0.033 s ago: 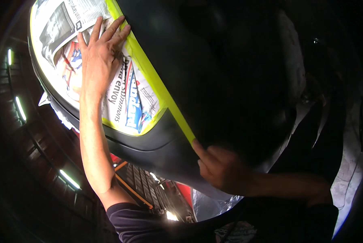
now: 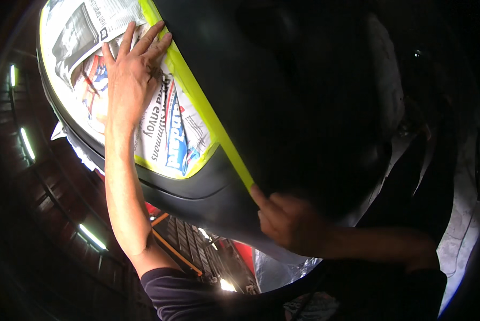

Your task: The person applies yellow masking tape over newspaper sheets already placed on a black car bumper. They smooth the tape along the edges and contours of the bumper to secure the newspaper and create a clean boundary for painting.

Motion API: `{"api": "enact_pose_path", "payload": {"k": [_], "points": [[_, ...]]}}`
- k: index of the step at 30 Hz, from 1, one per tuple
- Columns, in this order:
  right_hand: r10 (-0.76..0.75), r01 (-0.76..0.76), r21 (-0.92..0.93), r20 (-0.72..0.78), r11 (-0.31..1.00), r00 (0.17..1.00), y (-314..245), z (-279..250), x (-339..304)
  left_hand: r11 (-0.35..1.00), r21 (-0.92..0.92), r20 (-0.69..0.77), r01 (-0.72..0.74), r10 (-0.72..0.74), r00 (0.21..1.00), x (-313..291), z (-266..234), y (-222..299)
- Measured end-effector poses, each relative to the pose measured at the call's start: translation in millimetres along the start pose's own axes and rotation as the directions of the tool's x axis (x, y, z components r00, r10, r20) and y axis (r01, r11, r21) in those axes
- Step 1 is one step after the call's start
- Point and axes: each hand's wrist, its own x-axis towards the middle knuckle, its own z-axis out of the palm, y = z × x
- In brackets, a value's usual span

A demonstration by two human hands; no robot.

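Newspaper sheets (image 2: 155,125) cover a rounded window-like area of a dark curved vehicle panel (image 2: 208,184), edged with yellow-green masking tape. My left hand (image 2: 133,69) lies on the paper with fingers spread, its fingertips at the tape near the top. From there a long strip of yellow-green masking tape (image 2: 225,140) runs down to the right along the panel's edge. The strip's lower end meets my right hand (image 2: 291,222), whose fingers are curled closed around it, the forefinger stretched toward the tape. Shadow hides the rest of that hand's grip.
A large black surface (image 2: 304,107) fills the right of the strip, mostly in deep shade. Crumpled clear plastic sheeting (image 2: 280,267) and an orange bar (image 2: 178,254) show below the panel. Tube lights (image 2: 93,237) hang at the left under a dark roof.
My right hand has shifted slightly left, and the lower part of the tape strip has moved left with it, closer to the papered area's corner. My left hand stays put.
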Motion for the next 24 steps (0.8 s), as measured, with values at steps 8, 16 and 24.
{"api": "enact_pose_path", "payload": {"k": [8,16,24], "points": [[0.098,-0.042,-0.186,0.3,0.982,0.949,0,7,36,1.0,0.018,-0.008,-0.022,0.022,1.0,-1,3,-3],[0.099,-0.05,-0.169,0.299,0.984,0.949,3,9,37,0.999,0.028,0.018,-0.03,0.03,0.999,-13,-3,12],[0.088,-0.019,-0.175,0.399,0.984,0.913,-2,2,41,1.0,-0.007,0.061,-0.004,0.004,0.998,-27,-8,28]]}}
